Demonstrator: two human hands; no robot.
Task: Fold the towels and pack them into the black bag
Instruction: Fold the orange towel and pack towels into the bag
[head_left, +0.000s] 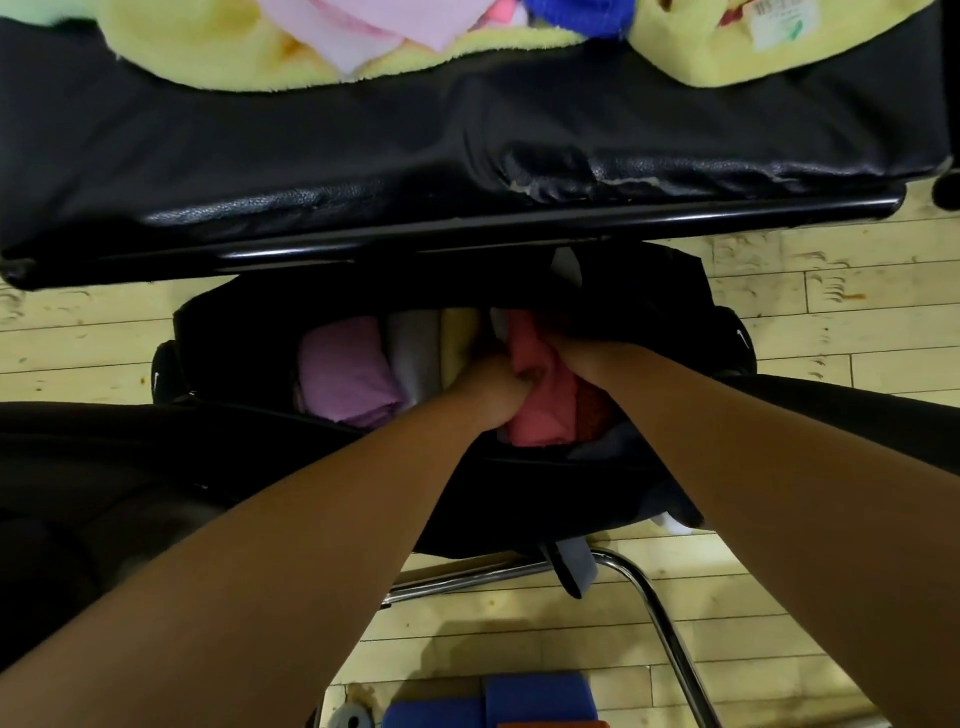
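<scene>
Inside the black bag (218, 338), left hand (488, 389) and right hand (574, 357) clutch a folded pink towel (543, 418), fingers (514, 385) curled round it.

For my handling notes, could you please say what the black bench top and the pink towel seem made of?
The black bench top looks like glossy faux leather: grained sheen, cracked and peeling at the edge. The pink towel looks like soft matte cotton cloth: it bunches in rounded folds, though blur hides any pile.
</scene>
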